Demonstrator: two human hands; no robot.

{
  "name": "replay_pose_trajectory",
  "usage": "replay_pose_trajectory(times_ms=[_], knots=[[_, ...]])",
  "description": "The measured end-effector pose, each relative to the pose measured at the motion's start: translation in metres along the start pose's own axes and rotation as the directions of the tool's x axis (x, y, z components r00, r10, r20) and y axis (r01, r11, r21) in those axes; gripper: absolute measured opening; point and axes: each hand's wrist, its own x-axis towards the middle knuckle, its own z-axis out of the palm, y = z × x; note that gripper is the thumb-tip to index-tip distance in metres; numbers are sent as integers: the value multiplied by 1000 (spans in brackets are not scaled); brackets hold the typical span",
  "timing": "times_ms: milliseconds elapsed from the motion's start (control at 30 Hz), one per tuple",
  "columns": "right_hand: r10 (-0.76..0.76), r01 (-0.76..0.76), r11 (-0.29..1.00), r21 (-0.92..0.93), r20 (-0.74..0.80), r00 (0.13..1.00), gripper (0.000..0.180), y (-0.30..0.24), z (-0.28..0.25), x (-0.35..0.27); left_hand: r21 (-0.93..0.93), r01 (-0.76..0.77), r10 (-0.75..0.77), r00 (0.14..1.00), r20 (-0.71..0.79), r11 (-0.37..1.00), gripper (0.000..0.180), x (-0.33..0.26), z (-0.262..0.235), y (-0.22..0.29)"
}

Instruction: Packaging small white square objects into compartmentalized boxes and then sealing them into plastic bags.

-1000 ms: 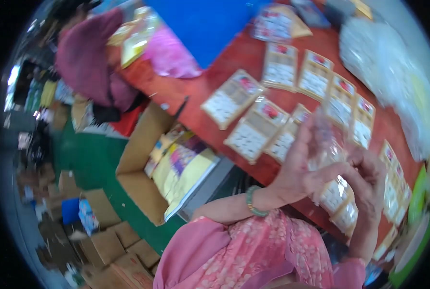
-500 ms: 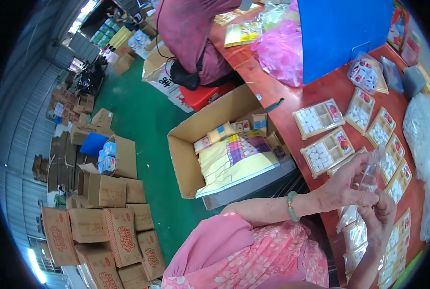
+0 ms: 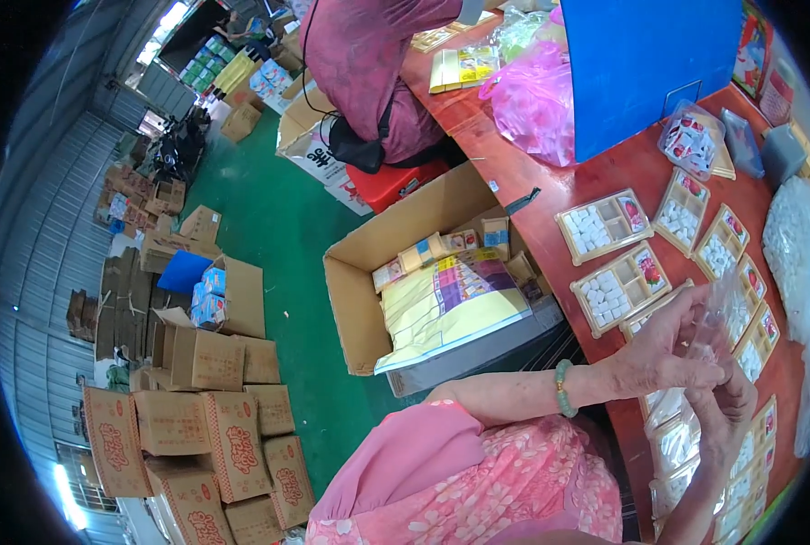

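My left hand (image 3: 656, 356), with a bead bracelet on its wrist, is closed on a clear plastic bag (image 3: 725, 304) above the red table. Close against it, my right hand (image 3: 723, 411) has its fingers bent and pinched together at the lower end of the same bag. Exactly where the fingertips grip is partly hidden. Around and under my hands lie several shallow wooden trays (image 3: 612, 289) with small white pieces and a card with a red fruit picture. Several clear-wrapped trays (image 3: 676, 445) lie below my hands.
A blue panel (image 3: 652, 73) stands on the red table (image 3: 514, 150), beside a pink plastic bag (image 3: 537, 95). An open carton (image 3: 355, 313) of packs stands left of the table. A person in maroon (image 3: 360, 54) is on the far side. Stacked cartons (image 3: 234, 440) fill the lower left.
The view has shifted slightly, so most things sit a little further right. Both hands stay together on the clear bag, whose upper part stands taller and looser now.
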Motion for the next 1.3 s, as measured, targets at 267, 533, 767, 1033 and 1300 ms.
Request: replay_pose_trajectory(times_ms=[267, 533, 767, 1033, 1300], knots=[[74, -90, 958, -271, -68, 995, 10, -3, -7, -5, 369, -150, 221, 962, -160, 917, 94, 1, 0, -13], [17, -27, 983, -180, -58, 998, 6, 4, -16, -8, 250, -145, 192, 965, -176, 957, 102, 1, 5, -9], [-9, -33, 954, -298, -137, 990, 43, 5, -12, -13, 277, -149, 191, 973, -128, 949, 104, 1, 7, 2], [-42, 21, 947, -321, -61, 997, 47, 0, -12, -13, 515, -196, 275, 958, -79, 834, 101, 4, 6, 5], [-51, 57, 981, -185, 33, 998, 19, -8, -15, -8, 220, -89, 98, 995, -32, 972, 83, 7, 2, 5]])
